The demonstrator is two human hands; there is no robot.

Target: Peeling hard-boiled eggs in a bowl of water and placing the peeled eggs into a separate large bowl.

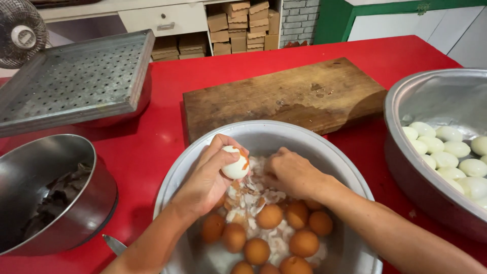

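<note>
Both hands hover over the middle metal basin [324, 152], which I take as my landmark on the red tabletop [152, 147]. My left hand [205, 180] is curled around a half-peeled egg [235, 163], gripping it at the basin's near-left side; the egg shows white flesh with a strip of orange-brown shell still clinging to its right edge. My right hand [291, 172] sits just beside that egg, fingers bent and closed down toward the pile of shell fragments [253, 195] in the basin's centre; I cannot tell whether it pinches a piece of shell or simply rests there. Below the hands, in the near part of the basin, lie the unpeeled brown eggs [269, 216], packed together among more loose shell. Right of the basin, and close against it, stands a larger metal bowl [406, 162] holding peeled white eggs [446, 149] heaped toward its right side. Behind the basin, touching or nearly touching its far rim, lies a worn wooden cutting board [284, 96]. Left of the basin sits a smaller steel bowl [76, 152] with dark scraps [58, 195] inside. Further behind that, a perforated metal tray [76, 81] rests upside down, tilted, at the tabletop's far-left part. A fan [20, 30] shows beyond the tray, and stacked cardboard boxes [243, 25] stand on shelves behind the cutting board.
</note>
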